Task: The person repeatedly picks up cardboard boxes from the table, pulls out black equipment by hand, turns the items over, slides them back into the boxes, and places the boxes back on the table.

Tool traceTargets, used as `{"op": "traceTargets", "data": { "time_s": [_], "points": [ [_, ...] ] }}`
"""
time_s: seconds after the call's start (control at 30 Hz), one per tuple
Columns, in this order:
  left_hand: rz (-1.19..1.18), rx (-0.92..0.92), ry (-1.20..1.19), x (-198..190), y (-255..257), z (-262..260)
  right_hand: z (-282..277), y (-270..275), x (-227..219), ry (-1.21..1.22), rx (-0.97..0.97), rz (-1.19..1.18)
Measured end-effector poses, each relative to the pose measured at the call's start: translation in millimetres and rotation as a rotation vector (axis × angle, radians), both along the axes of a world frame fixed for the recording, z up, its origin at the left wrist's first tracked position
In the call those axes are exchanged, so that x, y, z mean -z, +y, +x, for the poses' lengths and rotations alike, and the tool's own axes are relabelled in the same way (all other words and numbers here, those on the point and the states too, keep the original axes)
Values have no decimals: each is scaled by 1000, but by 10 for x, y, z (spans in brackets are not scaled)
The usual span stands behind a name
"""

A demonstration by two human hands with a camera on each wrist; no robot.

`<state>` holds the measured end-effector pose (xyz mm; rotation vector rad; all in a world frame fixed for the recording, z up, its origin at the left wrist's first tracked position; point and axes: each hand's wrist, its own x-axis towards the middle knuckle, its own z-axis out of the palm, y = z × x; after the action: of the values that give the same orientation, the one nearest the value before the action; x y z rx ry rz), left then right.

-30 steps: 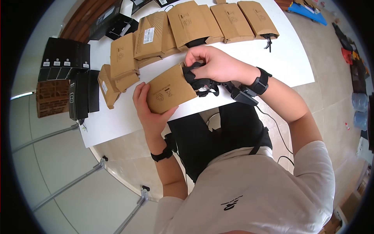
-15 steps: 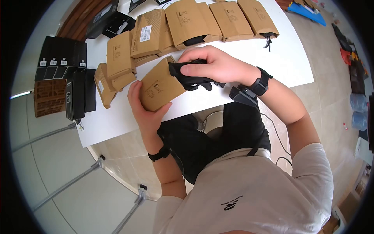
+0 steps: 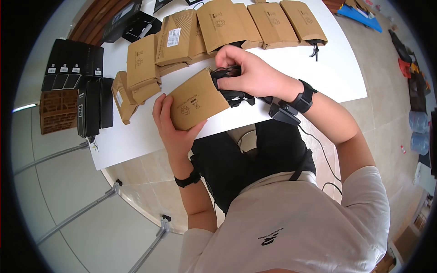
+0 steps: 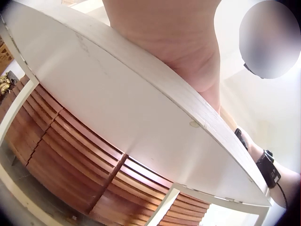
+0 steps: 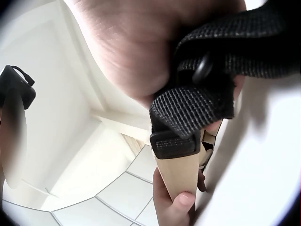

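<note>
My left hand grips a small brown cardboard box by its closed end, thumb along the near side and fingers over the far side. The box lies slanted above the front of the table, printed face up. At its open right end my right hand holds a bundle of black webbing straps between thumb and curled fingers. Part of the bundle sits at the box mouth, and the rest hangs out below the hand. In the right wrist view the woven straps show a plastic buckle over the box edge.
Several brown boxes stand in a row along the table's back, some with black straps at their ends. Black boxes are stacked at the left. The white table ends close before my body. A cable hangs from my right wrist.
The box and both hands shifted left, then back right. The strap bundle has been bunched at the box mouth, with less of it hanging outside than a second ago.
</note>
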<state>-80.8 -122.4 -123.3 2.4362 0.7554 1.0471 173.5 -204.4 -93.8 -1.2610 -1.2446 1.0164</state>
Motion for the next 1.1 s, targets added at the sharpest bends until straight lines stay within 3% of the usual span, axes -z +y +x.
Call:
{"op": "traceTargets", "data": {
  "time_s": [0.27, 0.33, 0.37, 0.43, 0.57, 0.7, 0.77, 0.83, 0.9, 1.1],
  "points": [
    [-3, -18, 12, 6, 21, 2, 62, -35, -13, -204, -176, 76],
    [-44, -27, -23, 6, 37, -14, 59, -67, -83, 27, -289, -124],
    [-45, -26, -22, 9, 38, -10, 66, -78, -80, 27, -288, -125],
    [-68, -25, -33, 13, 43, -10, 72, -97, -69, -226, -341, 50],
    [-85, -7, -28, 16, 50, -13, 74, -111, -103, -377, -320, -1],
    [-105, -1, -36, 38, 75, -25, 97, -91, -120, -288, -200, 51],
    [-125, 1, -57, 48, 87, -28, 119, -60, -183, -112, -125, -268],
    [-147, 10, -81, 52, 88, -32, 100, -53, -156, -85, -97, -232],
    [-165, 27, -92, 44, 86, -50, 113, -32, -81, -89, -207, -110],
    [-166, 64, -78, 8, 71, -47, 105, -27, 10, -354, -206, 79]
  ]
}}
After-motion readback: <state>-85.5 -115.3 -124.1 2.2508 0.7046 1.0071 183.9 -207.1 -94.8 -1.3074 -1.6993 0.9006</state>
